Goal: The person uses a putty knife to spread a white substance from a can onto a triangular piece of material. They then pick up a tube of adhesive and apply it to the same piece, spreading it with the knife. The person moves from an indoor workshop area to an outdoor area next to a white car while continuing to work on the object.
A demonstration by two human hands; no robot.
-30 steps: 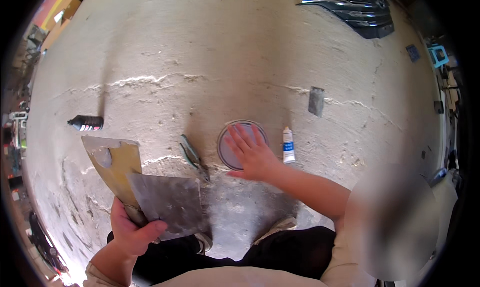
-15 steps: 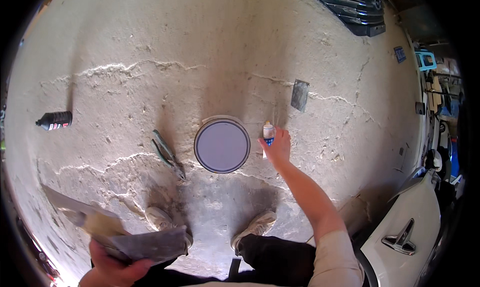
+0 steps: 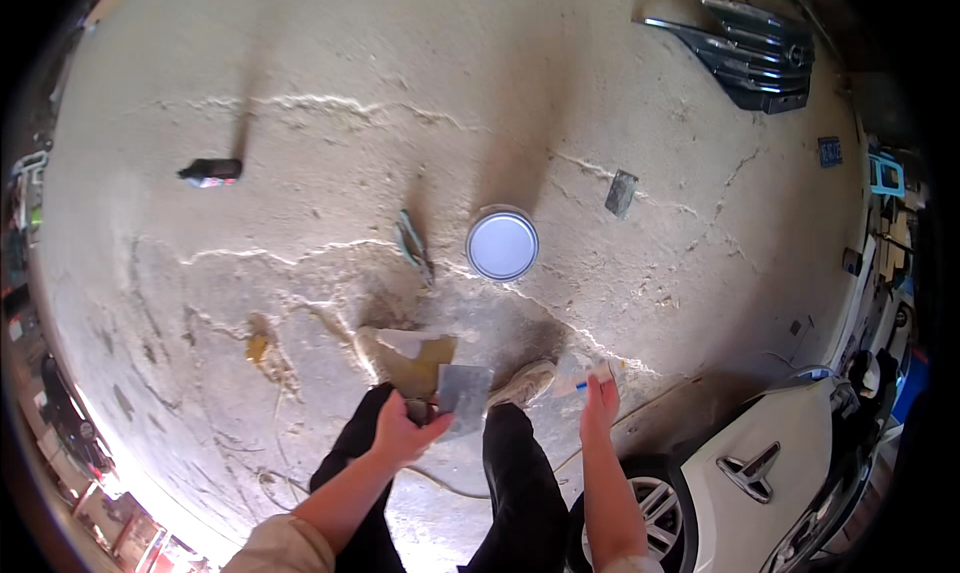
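Observation:
My left hand [image 3: 408, 435] is closed around flat, thin plates over my left shoe. One is a grey rectangular plate [image 3: 466, 388]; the other is a pale plate with a yellow-brown part [image 3: 412, 375]. Their exact kind is hard to make out. To the right, near my right shoe, my right hand [image 3: 599, 405] grips a small white tube with a blue label [image 3: 583, 385], mostly covered by the fingers. Ahead of both hands stands a round can [image 3: 502, 246] with a pale grey-lilac top. Pliers with green handles [image 3: 413, 248] lie to the can's left.
A black bottle [image 3: 212, 171] lies far left. Beyond the can are a dark rectangular piece [image 3: 621, 193] and, far right, a car grille [image 3: 765, 58] and a blue plate [image 3: 829, 151]. A white car panel [image 3: 775, 428] and a wheel [image 3: 655, 518] are close on my right. The concrete floor is cracked.
My right hand has lifted the tube from beside the can and drawn it back toward me. My left hand has moved right with the plates. The view has shifted; the can looks smaller.

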